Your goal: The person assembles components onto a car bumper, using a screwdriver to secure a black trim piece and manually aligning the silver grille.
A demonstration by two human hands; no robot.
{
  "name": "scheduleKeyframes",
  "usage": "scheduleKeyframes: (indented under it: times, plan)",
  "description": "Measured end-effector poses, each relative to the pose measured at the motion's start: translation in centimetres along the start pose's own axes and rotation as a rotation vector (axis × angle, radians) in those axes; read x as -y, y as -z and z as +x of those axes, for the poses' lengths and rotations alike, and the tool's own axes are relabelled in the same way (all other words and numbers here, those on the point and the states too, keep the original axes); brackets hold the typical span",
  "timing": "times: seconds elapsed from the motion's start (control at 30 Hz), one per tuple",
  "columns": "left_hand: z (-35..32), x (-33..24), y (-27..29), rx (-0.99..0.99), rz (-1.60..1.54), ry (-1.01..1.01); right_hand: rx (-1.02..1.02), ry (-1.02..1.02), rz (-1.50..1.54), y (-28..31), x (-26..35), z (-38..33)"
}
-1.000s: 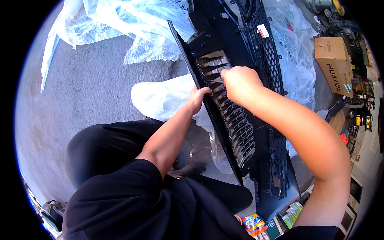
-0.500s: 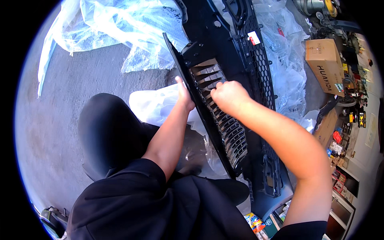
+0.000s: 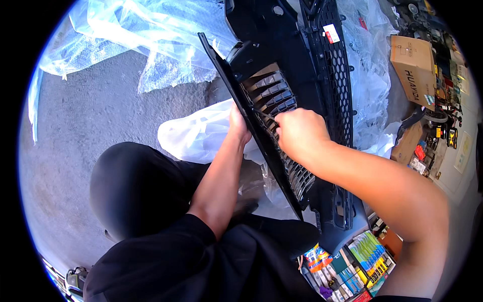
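A black car bumper [image 3: 297, 75] with a slatted chrome grille [image 3: 274, 93] stands tilted in front of me. My left hand [image 3: 239, 124] holds the bumper's raised near edge from the left, its fingertips hidden behind the panel. Closed into a fist, my right hand [image 3: 302, 132] sits over the middle of the grille, knuckles up. Whatever is between its fingers is hidden; a thin dark bar shows just left of them, and I cannot tell whether it is a grille slat. A honeycomb mesh panel [image 3: 339, 95] with a white-and-red label [image 3: 331, 34] lies along the right side.
Clear plastic wrap [image 3: 186, 45] covers the floor at far left, with more wrap [image 3: 370, 85] right of the bumper. A white bag [image 3: 191, 132] lies beside my knee [image 3: 141, 186]. A cardboard box [image 3: 413, 68] stands at right. Packaged goods [image 3: 347, 272] fill the lower right.
The view has shifted slightly. My right hand has moved down along the grille, uncovering more upper slats. My left hand stays at the edge, its fingers now less visible.
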State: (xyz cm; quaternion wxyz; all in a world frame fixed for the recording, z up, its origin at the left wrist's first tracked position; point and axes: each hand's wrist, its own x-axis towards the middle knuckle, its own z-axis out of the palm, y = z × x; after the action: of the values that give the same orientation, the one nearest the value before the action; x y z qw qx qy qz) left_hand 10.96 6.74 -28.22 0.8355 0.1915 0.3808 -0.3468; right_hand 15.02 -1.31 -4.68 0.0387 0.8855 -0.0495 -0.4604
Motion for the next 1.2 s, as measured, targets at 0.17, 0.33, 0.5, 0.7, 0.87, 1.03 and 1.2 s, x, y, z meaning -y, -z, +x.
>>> scheduleKeyframes:
  times: [0.17, 0.33, 0.5, 0.7, 0.87, 1.03, 1.2]
  plan:
    - [-0.3, -0.1, -0.8, -0.059, -0.029, -0.010, -0.016, -0.334, 0.480, -1.7, -1.9, 1.6]
    - [0.7, 0.2, -0.7, -0.041, -0.060, -0.014, -0.061, 0.055, 0.010, 0.8, -2.2, 0.8]
    - [1.2, 0.7, -0.5, -0.074, 0.019, -0.027, -0.367, 0.781, -0.606, -0.2, -5.6, 0.9]
    - [0.0, 0.0, -1.8, -0.040, -0.012, -0.018, -0.399, 0.797, -0.666, -1.0, -5.0, 0.4]
    - [0.6, 0.3, -1.2, -0.051, -0.024, -0.011, -0.189, 0.460, -0.364, -1.3, -2.6, 0.2]
    - [0.8, 0.2, -0.8, -0.090, -0.028, -0.022, -0.049, -0.281, 0.429, -0.2, -0.6, 0.6]
    - [0.5, 0.0, -1.5, -0.097, -0.026, -0.051, -0.114, -0.111, 0.195, 0.4, -1.8, 1.0]
